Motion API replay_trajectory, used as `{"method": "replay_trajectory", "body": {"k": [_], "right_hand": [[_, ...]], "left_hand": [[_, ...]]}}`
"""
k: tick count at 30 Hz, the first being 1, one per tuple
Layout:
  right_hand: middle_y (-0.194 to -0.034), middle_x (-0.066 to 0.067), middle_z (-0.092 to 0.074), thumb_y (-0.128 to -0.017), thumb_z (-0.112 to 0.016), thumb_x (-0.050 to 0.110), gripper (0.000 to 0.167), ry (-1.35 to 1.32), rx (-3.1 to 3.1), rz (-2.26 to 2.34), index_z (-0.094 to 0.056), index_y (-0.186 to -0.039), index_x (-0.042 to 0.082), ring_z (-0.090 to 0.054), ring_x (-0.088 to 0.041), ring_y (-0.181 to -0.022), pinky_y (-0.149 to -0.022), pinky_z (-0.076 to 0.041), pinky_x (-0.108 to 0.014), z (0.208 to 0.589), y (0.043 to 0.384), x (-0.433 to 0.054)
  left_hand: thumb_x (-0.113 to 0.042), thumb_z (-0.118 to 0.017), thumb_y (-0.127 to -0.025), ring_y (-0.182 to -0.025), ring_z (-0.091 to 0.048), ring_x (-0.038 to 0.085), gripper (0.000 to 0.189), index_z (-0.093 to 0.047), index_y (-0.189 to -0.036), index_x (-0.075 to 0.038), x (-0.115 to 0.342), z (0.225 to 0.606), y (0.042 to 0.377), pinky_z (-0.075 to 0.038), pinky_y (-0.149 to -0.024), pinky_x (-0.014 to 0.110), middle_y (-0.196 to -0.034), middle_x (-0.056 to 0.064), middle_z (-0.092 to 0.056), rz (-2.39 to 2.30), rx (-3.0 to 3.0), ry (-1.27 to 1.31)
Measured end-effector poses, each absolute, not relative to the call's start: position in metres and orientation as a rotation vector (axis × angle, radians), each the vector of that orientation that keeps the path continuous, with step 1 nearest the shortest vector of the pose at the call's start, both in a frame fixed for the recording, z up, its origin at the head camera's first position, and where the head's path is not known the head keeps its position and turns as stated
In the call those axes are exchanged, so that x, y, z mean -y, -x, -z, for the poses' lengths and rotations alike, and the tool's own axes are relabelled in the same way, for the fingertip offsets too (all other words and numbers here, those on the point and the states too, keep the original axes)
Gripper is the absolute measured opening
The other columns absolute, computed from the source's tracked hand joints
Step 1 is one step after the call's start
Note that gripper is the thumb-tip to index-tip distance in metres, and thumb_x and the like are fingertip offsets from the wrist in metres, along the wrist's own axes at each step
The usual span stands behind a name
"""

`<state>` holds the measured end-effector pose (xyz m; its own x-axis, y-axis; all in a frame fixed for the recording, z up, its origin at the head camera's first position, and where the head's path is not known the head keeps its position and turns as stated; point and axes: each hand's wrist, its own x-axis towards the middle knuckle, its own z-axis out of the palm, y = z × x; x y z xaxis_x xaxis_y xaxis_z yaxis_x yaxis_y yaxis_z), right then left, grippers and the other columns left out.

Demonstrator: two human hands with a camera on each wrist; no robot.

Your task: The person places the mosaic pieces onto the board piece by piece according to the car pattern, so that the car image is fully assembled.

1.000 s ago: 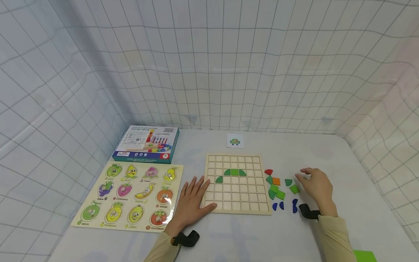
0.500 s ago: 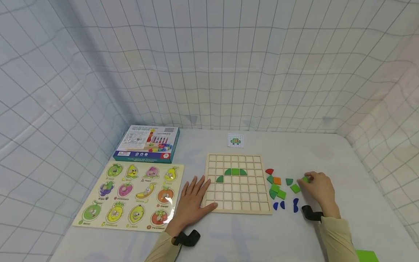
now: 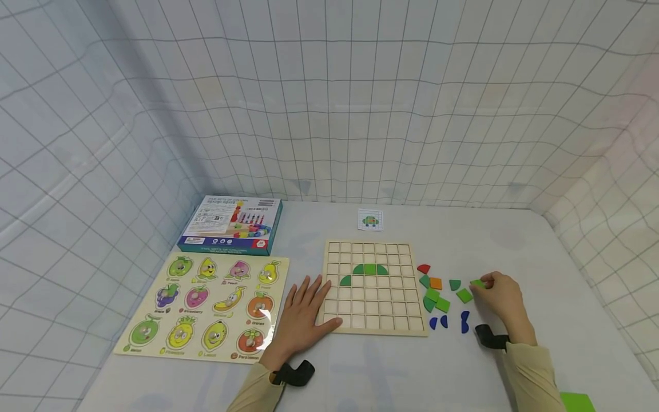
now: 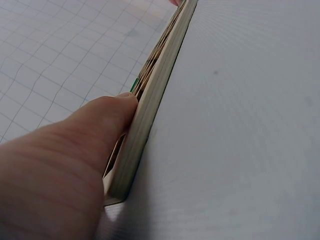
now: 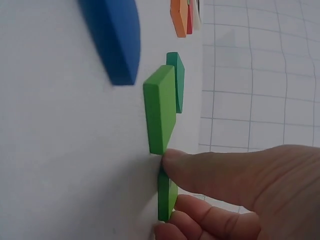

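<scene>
Two hands: one left hand [image 3: 304, 320] and one right hand [image 3: 499, 294]. One wooden grid board [image 3: 370, 309], seven rows of seven cells, with four pieces in it: one inset green square [image 3: 370, 269] and three inset quarter-circles [image 3: 346, 281]. Loose pieces: four light green squares [image 3: 465, 295], counting the one the right hand pinches; three dark green quarter-circles [image 3: 455, 284]; one orange square [image 3: 435, 284]; one red piece [image 3: 424, 268]. At least three blue pieces [image 3: 433, 323]; one shape may be two touching, too small to tell. One fruit puzzle board [image 3: 221, 269] with twelve fruit pieces [image 3: 197, 297]. One box [image 3: 231, 223]. One picture card [image 3: 370, 220]. Two black wristbands [image 3: 296, 373]. Two sleeves [image 3: 259, 392]. One bright green object [image 3: 576, 402], partly cut off.
</scene>
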<state>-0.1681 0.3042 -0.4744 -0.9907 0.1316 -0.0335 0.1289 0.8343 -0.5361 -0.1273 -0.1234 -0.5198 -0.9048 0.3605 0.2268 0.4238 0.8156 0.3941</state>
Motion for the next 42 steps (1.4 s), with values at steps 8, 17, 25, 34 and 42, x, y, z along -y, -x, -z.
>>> {"method": "replay_trajectory", "body": {"k": [8,17,25,34,42], "right_hand": [[-0.087,-0.024,-0.055,-0.087,-0.065,0.017,0.038,0.17,3.027,-0.869,-0.056,-0.102,-0.017,-0.052,-0.035,-0.078,-0.067,-0.045,-0.047,0.475,0.166,-0.303],[-0.086,-0.023,-0.055,-0.089,-0.063,0.02,0.037,0.191,3.06,-0.885,-0.056,-0.099,-0.015,-0.052,-0.034,-0.078,-0.067,-0.044,-0.045,0.475,0.165,-0.304],[-0.085,-0.021,-0.054,-0.088,-0.064,0.016,0.034,0.191,3.066,-0.903,-0.053,-0.098,-0.014,-0.051,-0.032,-0.076,-0.064,-0.043,-0.041,0.472,0.166,-0.3],[-0.087,-0.024,-0.058,-0.088,-0.065,0.013,0.027,0.17,3.004,-0.91,-0.05,-0.099,-0.007,-0.055,-0.032,-0.074,-0.059,-0.045,-0.039,0.477,0.163,-0.297],[-0.08,-0.018,-0.059,-0.089,-0.063,0.007,0.018,0.048,2.923,-0.899,-0.052,-0.098,-0.003,-0.053,-0.026,-0.066,-0.054,-0.042,-0.034,0.479,0.159,-0.287]], "left_hand": [[-0.059,-0.058,-0.084,-0.141,-0.014,0.031,0.081,-0.035,-0.149,-0.015,0.123,0.52,0.128,-0.007,-0.111,0.052,-0.153,0.008,-0.028,0.666,2.857,0.616],[-0.059,-0.059,-0.084,-0.14,-0.019,0.035,0.08,-0.038,-0.147,-0.013,0.123,0.521,0.127,-0.01,-0.109,0.054,-0.151,0.011,-0.032,0.675,2.808,0.626],[-0.059,-0.058,-0.084,-0.141,-0.017,0.034,0.081,-0.037,-0.148,-0.014,0.122,0.522,0.128,-0.008,-0.11,0.053,-0.152,0.01,-0.03,0.677,2.825,0.616],[-0.06,-0.057,-0.084,-0.142,-0.012,0.031,0.082,-0.034,-0.149,-0.016,0.123,0.521,0.128,-0.005,-0.111,0.051,-0.154,0.007,-0.027,0.655,2.884,0.6],[-0.06,-0.057,-0.084,-0.142,-0.013,0.03,0.082,-0.034,-0.149,-0.016,0.123,0.522,0.128,-0.005,-0.111,0.05,-0.153,0.007,-0.027,0.662,2.874,0.603]]}}
